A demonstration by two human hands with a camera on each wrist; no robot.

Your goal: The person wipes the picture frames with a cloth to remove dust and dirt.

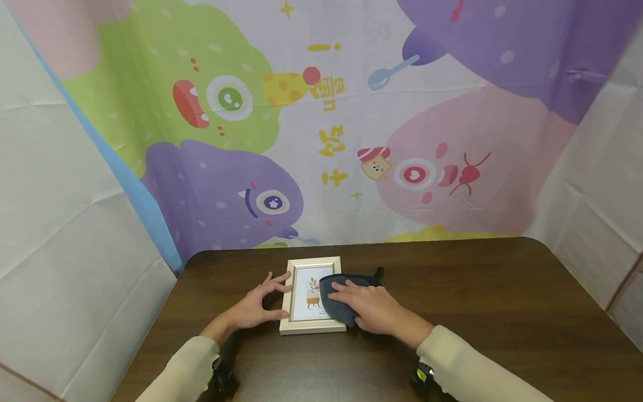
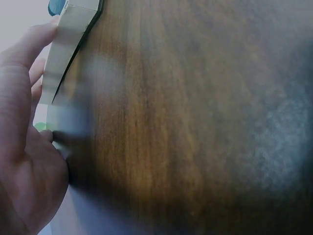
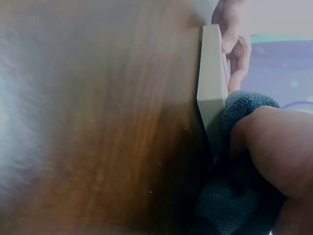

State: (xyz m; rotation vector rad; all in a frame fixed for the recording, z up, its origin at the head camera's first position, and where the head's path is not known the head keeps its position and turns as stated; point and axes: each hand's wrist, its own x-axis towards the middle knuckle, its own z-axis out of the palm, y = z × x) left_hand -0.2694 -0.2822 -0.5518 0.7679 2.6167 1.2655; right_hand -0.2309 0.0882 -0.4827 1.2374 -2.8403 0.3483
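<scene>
Sleeves (image 1: 472,363) lead to spread left fingers (image 1: 274,286) on the frame's (image 1: 304,301) edge, straight right fingers (image 1: 348,297) pressing cloth (image 1: 335,312), tabletop (image 1: 477,290) around.

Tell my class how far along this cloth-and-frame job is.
Done: the frame lies face up on the table. In hand: the right hand presses the cloth over the frame's right side, while the left hand touches the left edge. Left, probably: finishing any wiping and lifting off the cloth, which covers part of the picture. Cleaned areas can't be told apart.
</scene>
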